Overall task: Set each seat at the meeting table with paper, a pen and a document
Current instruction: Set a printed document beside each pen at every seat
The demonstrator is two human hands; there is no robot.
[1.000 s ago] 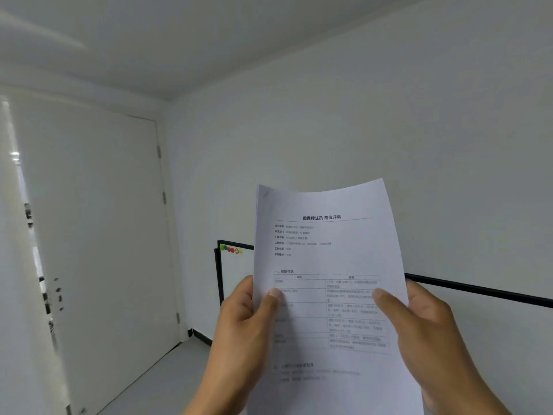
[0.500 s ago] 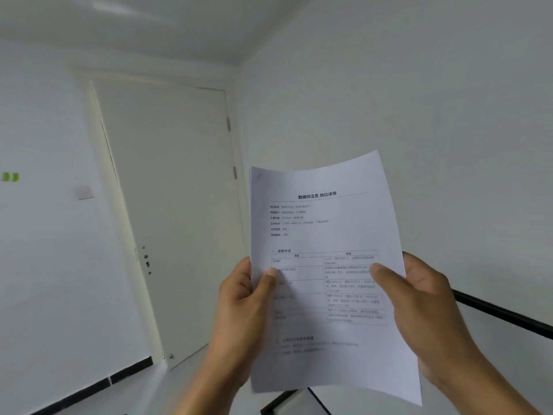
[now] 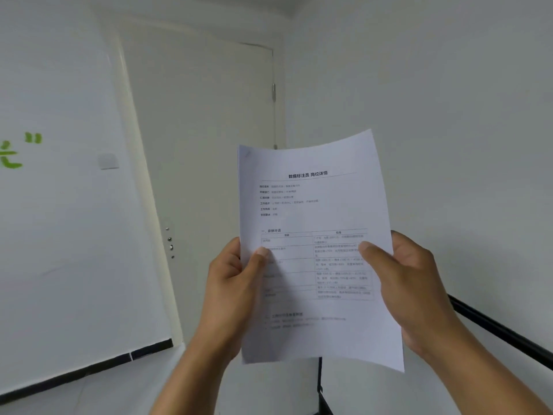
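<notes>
Presently, step in hand: the document is judged to be under check before being carried to a seat; no meeting table is seen.
Door (image 3: pixel 206 163): shut, behind.
Document (image 3: pixel 317 205): held upright at chest height; best kept flat, uncreased.
Left hand (image 3: pixel 233 283): thumb pinched on the left edge.
Right hand (image 3: pixel 416 283): thumb pressed on the front, fingers curled behind.

A white printed paper document (image 3: pixel 317 211) stands nearly upright in the air, right of the frame's centre and reaching down toward its lower edge. A bold black heading runs near its top, short lines of small text sit beneath, and a ruled table fills the middle. The top edge bows slightly and the sheet leans a little leftward. More than one sheet seems stacked together at its left edge.
</notes>
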